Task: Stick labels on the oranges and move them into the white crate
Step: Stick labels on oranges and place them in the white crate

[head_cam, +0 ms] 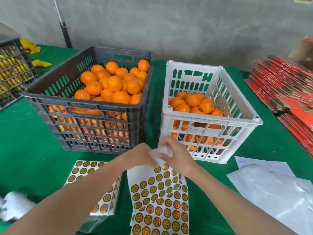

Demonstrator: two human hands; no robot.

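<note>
A dark grey crate (42, 99) piled with unlabelled oranges (115, 83) stands left of a white crate (211, 119) that holds labelled oranges (193, 100). In front of them a sheet of round gold labels (160, 200) lies on the green table. Its far end is lifted and curled. My left hand (140, 155) and my right hand (174, 153) meet there, and both pinch the white backing of that sheet near the white crate's front corner.
A stack of more label sheets (88, 168) lies under my left forearm. White paper and plastic film (271, 185) lie to the right. Red flat cartons (284, 85) are stacked at far right. A black crate with yellow fruit (13, 70) stands at far left.
</note>
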